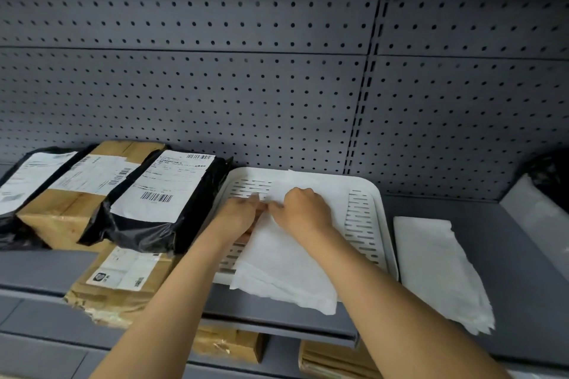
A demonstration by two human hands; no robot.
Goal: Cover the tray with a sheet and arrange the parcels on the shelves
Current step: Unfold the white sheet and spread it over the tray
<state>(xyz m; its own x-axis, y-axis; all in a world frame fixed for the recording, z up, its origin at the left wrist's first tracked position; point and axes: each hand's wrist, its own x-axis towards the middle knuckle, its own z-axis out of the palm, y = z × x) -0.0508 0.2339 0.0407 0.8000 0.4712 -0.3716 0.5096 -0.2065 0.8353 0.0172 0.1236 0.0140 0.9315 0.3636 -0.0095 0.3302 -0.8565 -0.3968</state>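
A white slotted tray (pixel 374 194) lies on the grey shelf, against the pegboard back. A thin white sheet (pixel 277 271) lies across its middle and hangs over the shelf's front edge. My left hand (pixel 238 214) and my right hand (pixel 304 209) meet over the tray's left half, both pinching the sheet's edge. Left of the tray stand parcels: a black bag with a white label (pixel 160 194), a brown box (pixel 77 194) and another black bag (pixel 24 181). A flat brown parcel (pixel 123 280) lies in front of them.
A stack of white sheets (pixel 437 268) lies on the shelf right of the tray. A black bag (pixel 548 175) sits at the far right. More brown parcels (pixel 332 360) lie on the lower shelf. Grey pegboard (pixel 215 86) closes off the back.
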